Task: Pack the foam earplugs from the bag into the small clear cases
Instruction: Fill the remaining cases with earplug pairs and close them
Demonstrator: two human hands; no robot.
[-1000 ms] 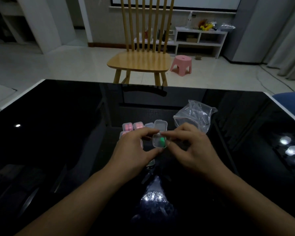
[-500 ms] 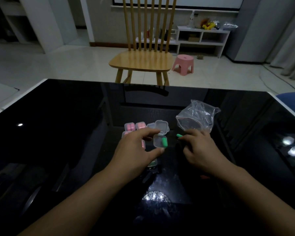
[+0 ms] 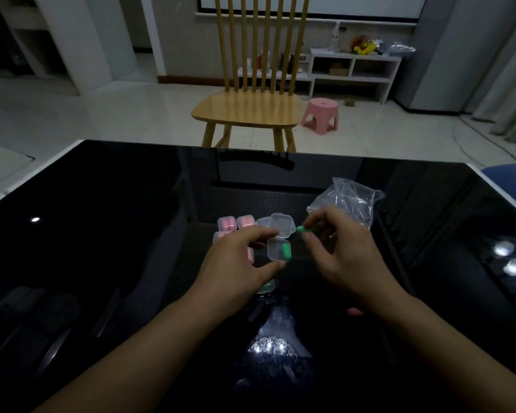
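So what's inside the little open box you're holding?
One green earplug lies inside the open clear case, held by the left hand. The right hand pinches a second green earplug outside it. Fingers cover the case's left edge.

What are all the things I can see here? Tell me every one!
open clear case: one, clear, held above the black table, lid up
green earplug in the case: one, green
green earplug in the fingers: one, green, just right of the case lid
cases with pink earplugs: at least three, clear with pink inside, behind the left hand
plastic bag: one, clear, crumpled, behind the right hand
table: one, glossy black
chair: one, wooden, beyond the table
stool: one, pink, on the floor
shelf: one, white, by the wall
left hand: holds the open case
right hand: pinches the loose earplug
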